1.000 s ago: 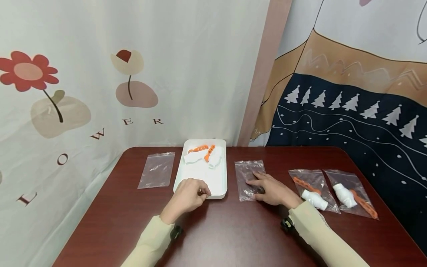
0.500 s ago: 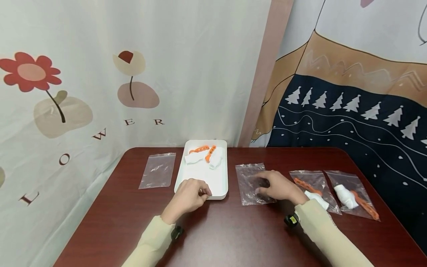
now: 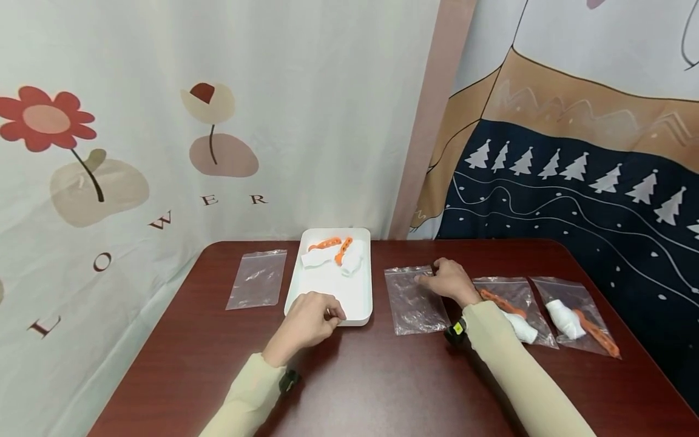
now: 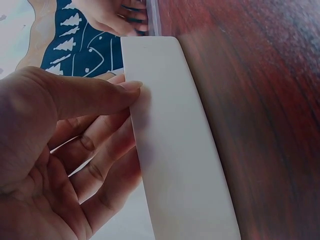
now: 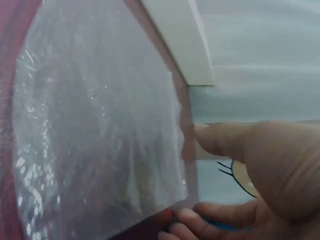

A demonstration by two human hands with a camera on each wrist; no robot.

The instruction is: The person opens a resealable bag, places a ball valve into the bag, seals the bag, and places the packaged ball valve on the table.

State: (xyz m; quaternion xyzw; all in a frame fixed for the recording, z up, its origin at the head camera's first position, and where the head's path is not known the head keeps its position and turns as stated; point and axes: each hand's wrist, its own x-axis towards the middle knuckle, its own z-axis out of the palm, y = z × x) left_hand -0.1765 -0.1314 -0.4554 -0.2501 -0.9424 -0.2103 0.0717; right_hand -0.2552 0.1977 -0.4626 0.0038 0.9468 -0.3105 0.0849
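Note:
In the head view my left hand [image 3: 310,320] grips the near rim of a white tray [image 3: 349,303]. The left wrist view shows its thumb and fingers around the tray's wall [image 4: 175,150]. Two orange strips with holes [image 3: 324,244] and two white rounded pieces [image 3: 318,257] lie at the tray's far end. My right hand [image 3: 449,280] is over the top right corner of a clear zip bag [image 3: 416,306] that lies flat on the table. Right wrist view: thumb [image 5: 225,139] and fingers stand apart beside the bag's zip edge [image 5: 175,135].
Another flat zip bag [image 3: 256,279] lies left of the tray. On the right are two zip bags, each holding an orange strip [image 3: 597,334] and a white piece [image 3: 565,320]. A printed curtain [image 3: 327,121] hangs behind the dark red table [image 3: 377,388].
My right hand lifted off the bag's middle and moved to its upper right corner. The bag's near end shifted slightly toward me. My left hand stayed on the tray.

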